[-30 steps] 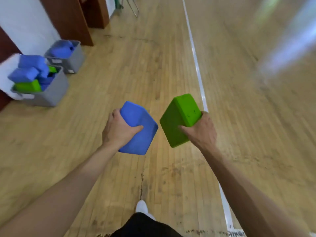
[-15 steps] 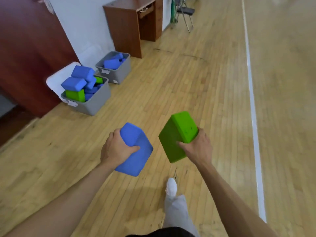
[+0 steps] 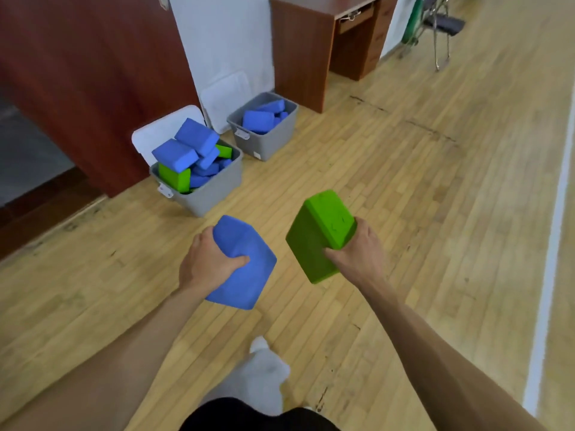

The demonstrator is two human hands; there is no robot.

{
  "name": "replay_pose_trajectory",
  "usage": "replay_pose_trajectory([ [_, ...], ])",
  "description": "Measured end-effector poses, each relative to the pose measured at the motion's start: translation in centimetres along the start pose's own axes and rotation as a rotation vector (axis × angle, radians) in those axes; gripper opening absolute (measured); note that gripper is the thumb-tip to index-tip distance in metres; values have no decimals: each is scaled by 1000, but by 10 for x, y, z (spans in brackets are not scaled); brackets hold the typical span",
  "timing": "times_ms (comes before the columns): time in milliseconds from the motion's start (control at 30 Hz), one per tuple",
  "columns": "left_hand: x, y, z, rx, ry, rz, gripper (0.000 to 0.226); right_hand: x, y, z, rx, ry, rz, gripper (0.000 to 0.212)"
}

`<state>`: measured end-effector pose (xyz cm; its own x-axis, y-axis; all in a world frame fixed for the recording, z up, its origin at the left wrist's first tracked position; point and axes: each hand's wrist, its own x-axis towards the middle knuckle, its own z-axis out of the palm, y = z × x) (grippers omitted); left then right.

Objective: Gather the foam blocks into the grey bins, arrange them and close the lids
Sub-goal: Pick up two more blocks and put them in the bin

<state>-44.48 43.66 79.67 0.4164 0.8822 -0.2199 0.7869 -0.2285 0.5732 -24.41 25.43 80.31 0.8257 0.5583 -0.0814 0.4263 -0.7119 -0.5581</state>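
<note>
Blue block [image 3: 245,269] gripped in L hand [image 3: 208,264]: thumb across top face, fingers hidden underneath, block's left edge covered by palm. Green block [image 3: 320,234] gripped in R hand [image 3: 362,251]: thumb on side face, fingers out of sight behind. Both held apart, above floor [image 3: 404,169], short of near bin [image 3: 214,189].

Near bin heaped w/ blue blocks plus two green, lower layers hidden. Far bin [image 3: 270,140] showing blue only, contents below rim unseen. Near lid [image 3: 149,135] propped open behind, mostly hidden by pile; far lid [image 3: 224,91] leaning on wall. Bin latches too blurred to read.

Vs 0.5 s ago: bins nearer & more central, grips & block tilt unchanged.

Foam matte, brick-shaped, rounded edges; faint marks on green top. Bins grey plastic, tapered. Floor pale wood strips, scuffed, white line [image 3: 557,228] at right. Brown wood desk [image 3: 305,51] & chair [image 3: 441,26] cut off at top.
</note>
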Motion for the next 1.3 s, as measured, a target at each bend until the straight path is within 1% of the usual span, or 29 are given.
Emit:
replay_pose_trajectory([
  [167,117,-7,14,-39,-1,-105,84,117,-44,45,-56,-89,-46,94],
  [300,216,7,-6,-27,-15,-140,82,207,-89,59,-83,-127,-24,94],
  [367,270,26,-20,-34,-21,-105,80,255,-112,60,-84,-103,-31,93],
  [500,368,67,-42,-44,20,-14,83,340,-152,63,-61,-32,-47,94],
  [600,434,94,-42,-35,-6,-10,83,402,-166,73,-56,0,-23,94],
  [800,558,147,-11,63,-61,-28,82,544,-163,115,-53,-57,11,90],
  [900,632,177,-3,114,-88,-59,91,628,-169,125,-42,-115,33,90],
  [1000,704,214,-4,110,-135,-75,81,711,-188,123,-15,-146,-10,91],
  [1033,726,228,-6,101,-133,-76,81,738,-196,120,-16,-146,-33,91],
  [1133,784,264,-13,62,-80,-66,94,808,-221,113,-22,-134,-85,89],
  [1233,837,289,-14,18,-1,-83,91,868,-239,112,-14,-110,-111,88],
  [1300,869,297,-12,1,12,-99,90,902,-246,116,-18,-116,-109,88],
])
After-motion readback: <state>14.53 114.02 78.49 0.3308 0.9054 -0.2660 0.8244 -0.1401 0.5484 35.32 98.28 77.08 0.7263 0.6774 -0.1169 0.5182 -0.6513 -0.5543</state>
